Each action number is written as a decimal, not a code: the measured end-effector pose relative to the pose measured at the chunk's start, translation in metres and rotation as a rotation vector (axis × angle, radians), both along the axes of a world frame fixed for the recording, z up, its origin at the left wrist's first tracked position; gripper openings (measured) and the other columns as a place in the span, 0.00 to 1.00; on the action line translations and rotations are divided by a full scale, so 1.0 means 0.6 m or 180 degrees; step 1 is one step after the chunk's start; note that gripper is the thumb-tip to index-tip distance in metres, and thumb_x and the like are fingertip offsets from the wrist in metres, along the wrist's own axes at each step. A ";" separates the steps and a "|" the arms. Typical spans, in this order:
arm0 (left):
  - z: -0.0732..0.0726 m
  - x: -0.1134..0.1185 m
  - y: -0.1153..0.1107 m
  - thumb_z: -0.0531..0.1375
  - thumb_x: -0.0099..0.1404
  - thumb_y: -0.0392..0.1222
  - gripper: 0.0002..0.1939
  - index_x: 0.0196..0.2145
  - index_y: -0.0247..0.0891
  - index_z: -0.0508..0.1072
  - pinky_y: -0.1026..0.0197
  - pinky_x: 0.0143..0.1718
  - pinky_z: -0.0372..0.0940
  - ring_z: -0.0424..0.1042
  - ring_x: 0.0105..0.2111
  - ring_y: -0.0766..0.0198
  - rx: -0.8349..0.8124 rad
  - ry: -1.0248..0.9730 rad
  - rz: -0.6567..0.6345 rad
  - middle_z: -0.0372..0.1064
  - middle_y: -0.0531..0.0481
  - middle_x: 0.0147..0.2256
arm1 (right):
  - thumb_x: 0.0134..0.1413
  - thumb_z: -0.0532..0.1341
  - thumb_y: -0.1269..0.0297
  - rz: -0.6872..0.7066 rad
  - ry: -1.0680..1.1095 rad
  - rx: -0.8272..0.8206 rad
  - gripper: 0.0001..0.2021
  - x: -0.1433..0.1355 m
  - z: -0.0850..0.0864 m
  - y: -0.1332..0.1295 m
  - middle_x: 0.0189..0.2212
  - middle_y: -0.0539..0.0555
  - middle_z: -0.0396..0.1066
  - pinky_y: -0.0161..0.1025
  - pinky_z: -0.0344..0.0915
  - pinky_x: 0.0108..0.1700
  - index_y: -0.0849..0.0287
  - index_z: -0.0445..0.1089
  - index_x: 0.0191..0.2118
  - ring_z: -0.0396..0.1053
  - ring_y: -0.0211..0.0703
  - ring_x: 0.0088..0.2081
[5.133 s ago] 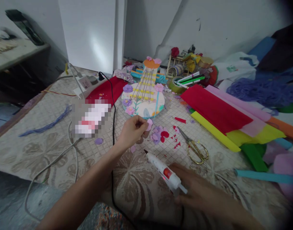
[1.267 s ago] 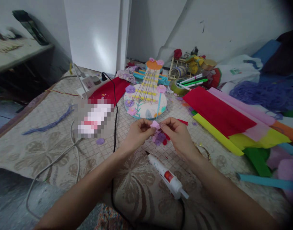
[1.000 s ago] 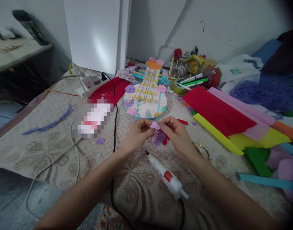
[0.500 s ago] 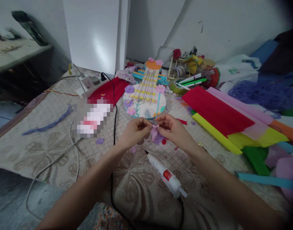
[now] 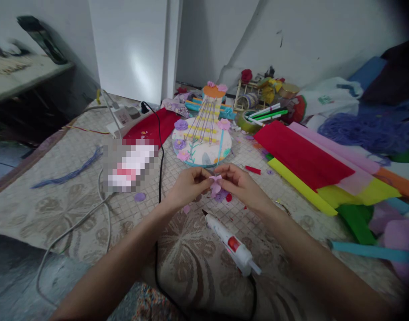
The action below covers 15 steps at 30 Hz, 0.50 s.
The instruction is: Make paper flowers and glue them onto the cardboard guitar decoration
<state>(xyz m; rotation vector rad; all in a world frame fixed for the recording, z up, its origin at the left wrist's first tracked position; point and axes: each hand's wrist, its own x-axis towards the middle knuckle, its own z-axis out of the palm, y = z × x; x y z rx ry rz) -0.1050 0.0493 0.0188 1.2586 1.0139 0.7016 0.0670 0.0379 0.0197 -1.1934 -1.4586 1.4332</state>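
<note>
A small pink paper flower is pinched between my two hands above the table. My left hand grips its left edge with thumb and fingertips. On the other side, my right hand holds the flower's right edge, fingers curled. Purple scraps and a red bit lie just below it. Nearer to me rests a white glue gun, its dark nozzle pointing up and left. Beyond my hands stands a guitar-shaped craft decorated with paper flowers and strings.
Red felt sheets and a yellow sheet lie to the right. A black cord crosses the table left of my hands. At the left are a power strip, a bundle of purple string and a white cable.
Both hands have shifted slightly down, still holding the pink flower, whose petals now show more spread. A red strip behind my right hand is more exposed. The glue gun has not moved.
</note>
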 end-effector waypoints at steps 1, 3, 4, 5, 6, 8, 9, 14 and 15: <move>-0.001 0.001 0.000 0.59 0.57 0.42 0.08 0.29 0.35 0.65 0.72 0.13 0.52 0.61 0.14 0.74 -0.0028 -0.0032 0.0030 0.65 0.55 0.20 | 0.53 0.60 0.62 -0.0093 0.0017 0.0027 0.11 0.004 -0.001 -0.003 0.33 0.51 0.68 0.35 0.65 0.34 0.57 0.63 0.42 0.68 0.38 0.33; -0.004 0.002 0.001 0.58 0.58 0.40 0.06 0.29 0.35 0.65 0.72 0.13 0.52 0.60 0.14 0.74 -0.0084 -0.0080 0.0148 0.65 0.55 0.19 | 0.57 0.56 0.56 -0.0333 -0.0016 0.0085 0.12 0.018 -0.003 -0.014 0.36 0.53 0.69 0.39 0.66 0.38 0.56 0.64 0.42 0.68 0.40 0.36; -0.005 0.003 0.002 0.58 0.58 0.40 0.06 0.29 0.36 0.64 0.72 0.13 0.52 0.60 0.14 0.74 -0.0097 -0.0085 0.0231 0.64 0.55 0.19 | 0.58 0.53 0.52 -0.0411 -0.0058 0.0108 0.14 0.028 -0.005 -0.024 0.37 0.54 0.69 0.40 0.67 0.39 0.56 0.65 0.43 0.68 0.42 0.37; -0.006 0.004 0.002 0.58 0.58 0.40 0.06 0.29 0.35 0.64 0.72 0.13 0.52 0.60 0.14 0.74 -0.0098 -0.0077 0.0314 0.64 0.55 0.19 | 0.59 0.50 0.49 -0.0442 -0.0127 0.0144 0.17 0.041 -0.007 -0.037 0.38 0.55 0.69 0.42 0.67 0.40 0.56 0.65 0.43 0.68 0.43 0.39; -0.006 0.005 0.002 0.58 0.58 0.39 0.05 0.28 0.35 0.65 0.72 0.14 0.52 0.61 0.15 0.74 -0.0092 -0.0069 0.0387 0.64 0.55 0.19 | 0.59 0.47 0.46 -0.0404 -0.0175 0.0199 0.21 0.054 -0.008 -0.054 0.38 0.56 0.69 0.43 0.67 0.41 0.55 0.66 0.44 0.68 0.45 0.39; -0.007 0.005 0.003 0.58 0.58 0.37 0.05 0.28 0.35 0.64 0.72 0.16 0.54 0.62 0.16 0.74 -0.0074 -0.0077 0.0482 0.64 0.55 0.19 | 0.57 0.42 0.40 0.0017 -0.0373 0.0185 0.27 0.080 -0.007 -0.095 0.39 0.57 0.70 0.45 0.66 0.42 0.55 0.67 0.43 0.68 0.48 0.41; -0.007 0.006 0.003 0.58 0.58 0.37 0.05 0.28 0.35 0.64 0.72 0.17 0.54 0.62 0.16 0.74 -0.0057 -0.0087 0.0510 0.64 0.55 0.19 | 0.56 0.43 0.39 0.0294 -0.0530 0.0159 0.28 0.090 -0.005 -0.118 0.41 0.57 0.69 0.45 0.66 0.43 0.55 0.67 0.44 0.68 0.49 0.43; -0.012 0.006 0.003 0.58 0.58 0.39 0.06 0.29 0.35 0.65 0.71 0.17 0.55 0.63 0.17 0.73 0.0164 -0.0080 0.0544 0.65 0.54 0.19 | 0.47 0.62 0.50 0.0822 -0.1455 0.0230 0.32 0.073 0.004 -0.211 0.51 0.59 0.64 0.46 0.64 0.48 0.55 0.56 0.57 0.64 0.53 0.50; -0.014 0.006 0.002 0.58 0.58 0.40 0.06 0.29 0.35 0.65 0.71 0.18 0.56 0.64 0.17 0.73 0.0204 -0.0071 0.0546 0.66 0.54 0.19 | 0.46 0.63 0.54 0.0785 -0.1666 0.0346 0.29 0.058 0.000 -0.219 0.49 0.58 0.66 0.45 0.65 0.46 0.55 0.59 0.55 0.65 0.52 0.48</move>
